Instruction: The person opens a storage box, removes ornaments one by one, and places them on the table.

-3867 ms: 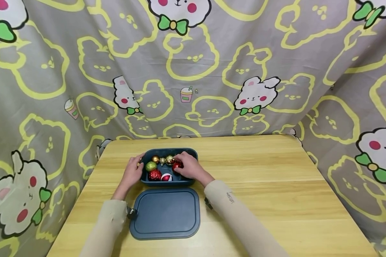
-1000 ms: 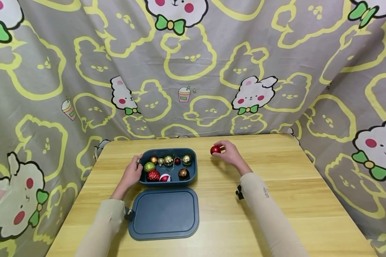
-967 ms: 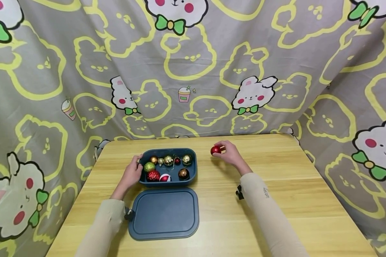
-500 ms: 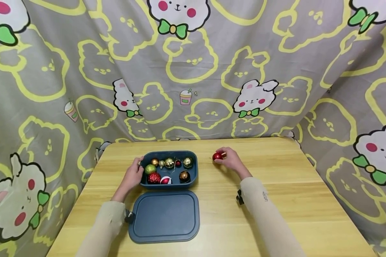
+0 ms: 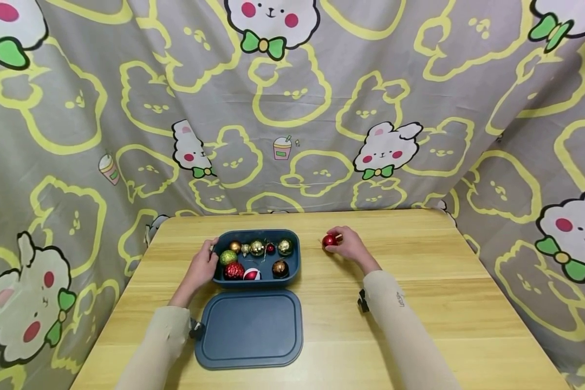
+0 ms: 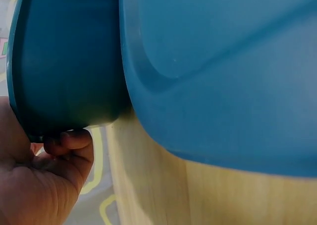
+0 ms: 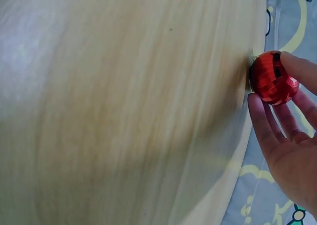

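My left hand (image 5: 203, 264) holds the left end of a dark blue box (image 5: 292, 273). In the left wrist view, its fingers (image 6: 74, 140) curl against the box's end wall. To the right of the box, my right hand (image 5: 348, 245) pinches a shiny red bauble (image 5: 329, 241) between thumb and fingers. The right wrist view shows mirror-like facets on that bauble (image 7: 273, 79), close over the wood. Inside the box lie a green bauble (image 5: 228, 257), a glittery red one (image 5: 234, 270), a red-and-white one (image 5: 252, 274), a brown one (image 5: 280, 268) and several gold ones.
A flat blue lid (image 5: 249, 327) lies on the wooden table (image 5: 395, 319) just in front of the box. Behind the table's far edge hangs a grey curtain (image 5: 317, 130) with yellow outlines and rabbits, which also closes off both sides.
My right hand has lifted the red bauble out of the box and carried it to the right, then brought it slightly nearer. My left hand keeps its place at the box.
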`<act>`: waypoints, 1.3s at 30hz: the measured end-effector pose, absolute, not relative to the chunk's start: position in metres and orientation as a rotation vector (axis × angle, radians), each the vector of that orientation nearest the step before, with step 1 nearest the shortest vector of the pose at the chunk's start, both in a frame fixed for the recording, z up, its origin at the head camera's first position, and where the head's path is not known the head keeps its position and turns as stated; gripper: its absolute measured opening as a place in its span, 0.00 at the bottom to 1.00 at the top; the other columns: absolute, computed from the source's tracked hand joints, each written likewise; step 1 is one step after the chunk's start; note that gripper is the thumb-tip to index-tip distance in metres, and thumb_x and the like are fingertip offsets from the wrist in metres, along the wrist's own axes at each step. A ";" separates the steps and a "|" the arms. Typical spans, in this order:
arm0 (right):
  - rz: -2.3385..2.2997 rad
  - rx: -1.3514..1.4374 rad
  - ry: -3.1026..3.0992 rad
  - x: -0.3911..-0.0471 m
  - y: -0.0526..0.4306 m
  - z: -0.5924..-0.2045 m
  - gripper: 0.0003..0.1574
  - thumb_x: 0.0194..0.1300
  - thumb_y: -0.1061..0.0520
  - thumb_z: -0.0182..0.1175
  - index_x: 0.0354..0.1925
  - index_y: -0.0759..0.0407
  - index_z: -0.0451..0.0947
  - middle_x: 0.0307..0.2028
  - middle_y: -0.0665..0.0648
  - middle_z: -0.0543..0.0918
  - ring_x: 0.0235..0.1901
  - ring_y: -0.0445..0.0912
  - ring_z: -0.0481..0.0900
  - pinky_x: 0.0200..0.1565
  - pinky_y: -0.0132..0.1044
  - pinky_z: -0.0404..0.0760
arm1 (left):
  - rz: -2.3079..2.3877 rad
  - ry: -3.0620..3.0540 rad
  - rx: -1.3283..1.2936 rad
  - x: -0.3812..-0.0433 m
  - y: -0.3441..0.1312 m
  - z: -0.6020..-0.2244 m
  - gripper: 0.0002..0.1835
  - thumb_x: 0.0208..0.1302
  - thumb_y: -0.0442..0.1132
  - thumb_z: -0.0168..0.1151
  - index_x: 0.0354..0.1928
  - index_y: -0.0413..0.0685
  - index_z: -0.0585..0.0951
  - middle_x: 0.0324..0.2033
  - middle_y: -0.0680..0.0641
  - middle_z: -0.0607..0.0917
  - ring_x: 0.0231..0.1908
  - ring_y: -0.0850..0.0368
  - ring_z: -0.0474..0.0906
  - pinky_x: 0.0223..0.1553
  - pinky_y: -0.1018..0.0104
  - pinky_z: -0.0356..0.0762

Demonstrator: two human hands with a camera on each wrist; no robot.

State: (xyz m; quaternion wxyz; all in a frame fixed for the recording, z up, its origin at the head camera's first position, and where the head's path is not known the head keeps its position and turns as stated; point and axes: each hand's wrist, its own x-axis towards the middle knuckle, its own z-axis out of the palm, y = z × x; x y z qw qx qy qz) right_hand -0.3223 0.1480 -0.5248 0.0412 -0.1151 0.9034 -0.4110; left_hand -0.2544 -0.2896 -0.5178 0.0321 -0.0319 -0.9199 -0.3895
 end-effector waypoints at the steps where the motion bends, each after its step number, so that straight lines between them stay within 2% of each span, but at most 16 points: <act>1: -1.255 -0.351 2.764 -0.322 0.148 -0.526 0.29 0.62 0.62 0.73 0.59 0.67 0.79 0.56 0.69 0.81 0.53 0.60 0.82 0.58 0.53 0.80 | -1.199 -2.834 -0.096 -0.254 -0.290 -0.518 0.27 0.79 0.30 0.43 0.77 0.39 0.62 0.25 0.47 0.69 0.24 0.54 0.66 0.29 0.63 0.69; 12: -1.252 -0.383 2.762 -0.320 0.152 -0.526 0.31 0.64 0.60 0.72 0.63 0.67 0.77 0.59 0.69 0.79 0.55 0.61 0.81 0.59 0.55 0.79 | -1.184 -2.840 -0.098 -0.253 -0.288 -0.519 0.27 0.78 0.31 0.42 0.77 0.39 0.62 0.25 0.46 0.70 0.25 0.53 0.67 0.31 0.61 0.69; 20: -1.257 -0.432 2.818 -0.317 0.150 -0.510 0.32 0.66 0.59 0.70 0.66 0.67 0.75 0.59 0.69 0.77 0.59 0.64 0.79 0.61 0.56 0.78 | -1.192 -2.844 -0.090 -0.253 -0.289 -0.520 0.27 0.79 0.31 0.42 0.77 0.40 0.61 0.25 0.47 0.69 0.24 0.54 0.66 0.29 0.62 0.69; 29: -1.381 -0.662 2.739 -0.301 0.113 -0.480 0.31 0.66 0.59 0.70 0.65 0.65 0.77 0.58 0.69 0.78 0.57 0.62 0.80 0.60 0.57 0.80 | -1.184 -2.837 -0.093 -0.254 -0.289 -0.518 0.27 0.79 0.31 0.42 0.77 0.39 0.62 0.24 0.48 0.68 0.23 0.55 0.65 0.28 0.63 0.68; 33: -1.371 -0.754 2.665 -0.289 0.092 -0.475 0.30 0.68 0.58 0.70 0.65 0.63 0.78 0.58 0.66 0.79 0.58 0.59 0.81 0.62 0.55 0.78 | -1.190 -2.836 -0.097 -0.253 -0.288 -0.517 0.27 0.79 0.31 0.42 0.77 0.39 0.62 0.23 0.48 0.68 0.23 0.55 0.65 0.29 0.63 0.68; 39: -1.339 -0.793 2.589 -0.276 0.069 -0.476 0.29 0.68 0.56 0.70 0.64 0.61 0.79 0.58 0.63 0.79 0.58 0.58 0.80 0.64 0.59 0.75 | -1.198 -2.834 -0.095 -0.252 -0.288 -0.517 0.27 0.79 0.31 0.41 0.77 0.40 0.62 0.23 0.49 0.67 0.22 0.55 0.65 0.28 0.64 0.68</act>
